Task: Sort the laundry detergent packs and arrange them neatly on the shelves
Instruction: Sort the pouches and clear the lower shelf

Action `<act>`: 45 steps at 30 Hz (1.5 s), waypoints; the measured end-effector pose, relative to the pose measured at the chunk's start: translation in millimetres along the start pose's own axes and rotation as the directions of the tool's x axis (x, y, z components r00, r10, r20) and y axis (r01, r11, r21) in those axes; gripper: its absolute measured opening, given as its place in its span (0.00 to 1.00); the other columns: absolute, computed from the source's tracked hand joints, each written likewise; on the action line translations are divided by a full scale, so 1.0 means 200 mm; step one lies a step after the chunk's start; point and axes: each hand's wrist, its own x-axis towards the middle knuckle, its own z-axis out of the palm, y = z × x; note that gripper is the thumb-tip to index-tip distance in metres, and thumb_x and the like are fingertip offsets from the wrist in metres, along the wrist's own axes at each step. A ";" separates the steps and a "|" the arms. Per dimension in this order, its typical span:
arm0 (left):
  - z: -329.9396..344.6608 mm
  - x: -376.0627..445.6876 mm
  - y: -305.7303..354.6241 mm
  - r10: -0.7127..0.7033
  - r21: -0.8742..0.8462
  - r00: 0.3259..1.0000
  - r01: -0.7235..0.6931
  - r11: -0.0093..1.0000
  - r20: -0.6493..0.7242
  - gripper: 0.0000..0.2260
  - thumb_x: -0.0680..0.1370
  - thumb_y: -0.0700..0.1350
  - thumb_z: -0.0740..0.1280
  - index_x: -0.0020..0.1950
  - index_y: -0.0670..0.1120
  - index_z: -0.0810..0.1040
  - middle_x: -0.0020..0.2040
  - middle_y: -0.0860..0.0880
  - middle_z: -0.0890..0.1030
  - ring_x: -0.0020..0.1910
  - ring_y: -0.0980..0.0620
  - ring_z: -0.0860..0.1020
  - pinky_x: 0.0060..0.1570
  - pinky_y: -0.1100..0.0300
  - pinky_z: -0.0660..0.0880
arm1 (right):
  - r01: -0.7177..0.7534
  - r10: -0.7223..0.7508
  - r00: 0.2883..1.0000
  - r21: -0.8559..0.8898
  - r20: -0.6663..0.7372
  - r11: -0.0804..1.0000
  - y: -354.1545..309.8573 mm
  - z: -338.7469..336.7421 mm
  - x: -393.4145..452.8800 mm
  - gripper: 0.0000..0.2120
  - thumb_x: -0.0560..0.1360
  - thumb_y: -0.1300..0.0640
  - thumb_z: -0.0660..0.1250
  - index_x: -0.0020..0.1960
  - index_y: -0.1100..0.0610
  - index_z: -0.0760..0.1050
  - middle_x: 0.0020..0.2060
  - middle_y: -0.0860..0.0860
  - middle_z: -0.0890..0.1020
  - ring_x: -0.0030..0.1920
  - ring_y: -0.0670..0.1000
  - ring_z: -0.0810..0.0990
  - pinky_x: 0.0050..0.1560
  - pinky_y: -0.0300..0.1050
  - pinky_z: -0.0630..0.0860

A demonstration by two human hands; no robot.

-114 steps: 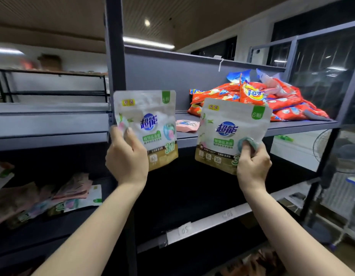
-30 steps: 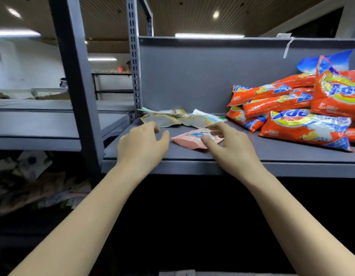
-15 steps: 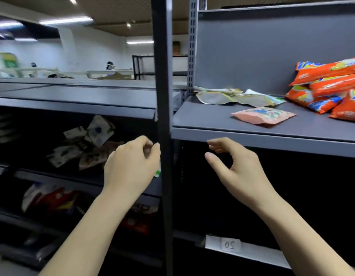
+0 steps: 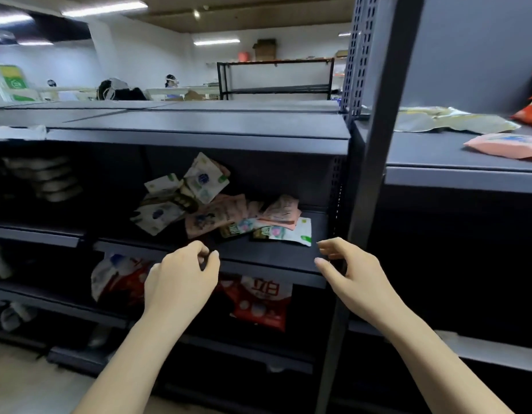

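A jumbled heap of white and pink detergent packs (image 4: 217, 210) lies on the middle shelf (image 4: 267, 259) of the left rack. My left hand (image 4: 181, 282) hovers just before that shelf's front edge, fingers loosely curled, holding nothing. My right hand (image 4: 351, 276) hangs at the shelf's right end beside the grey upright post (image 4: 375, 162), fingers relaxed and empty. On the higher right shelf (image 4: 455, 174) lie two flat white packs (image 4: 446, 122) and a pink pack (image 4: 509, 144). Orange packs (image 4: 530, 112) show at the right edge.
Red and white bags (image 4: 258, 303) hang on the shelf below the heap. White packs (image 4: 46, 180) sit in the dark bay at left. A black wire rack (image 4: 273, 79) and seated people stand far behind. Wooden floor shows at bottom left.
My view has swung left and down from the right shelf to the heap on the left rack. Both empty hands moved with it toward that shelf's front edge.
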 end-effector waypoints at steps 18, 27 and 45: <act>0.22 0.56 -0.58 0.027 0.122 0.986 -0.047 0.991 0.167 0.15 0.79 0.59 0.57 0.58 0.52 0.74 0.43 0.55 0.79 0.37 0.52 0.74 0.41 0.56 0.71 | -0.215 0.221 0.975 -0.133 0.033 0.968 -0.06 0.53 0.37 0.15 0.76 0.50 0.64 0.61 0.54 0.75 0.57 0.48 0.80 0.59 0.48 0.77 0.59 0.46 0.73; 0.43 0.92 -0.57 -0.060 0.069 0.932 0.038 0.997 0.358 0.22 0.78 0.59 0.57 0.68 0.49 0.69 0.61 0.48 0.76 0.55 0.45 0.76 0.53 0.52 0.74 | -0.349 0.373 0.927 -0.259 0.048 0.900 0.13 0.62 0.72 0.17 0.76 0.48 0.62 0.63 0.51 0.73 0.59 0.50 0.79 0.56 0.54 0.78 0.47 0.44 0.73; 0.97 1.37 -0.71 0.145 0.049 0.901 -0.180 0.982 0.408 0.23 0.81 0.52 0.58 0.73 0.43 0.65 0.70 0.41 0.68 0.68 0.42 0.67 0.65 0.53 0.66 | -0.421 0.417 0.905 -0.319 -0.086 0.849 0.32 0.82 1.01 0.19 0.79 0.53 0.61 0.68 0.58 0.70 0.63 0.56 0.75 0.63 0.57 0.73 0.57 0.50 0.73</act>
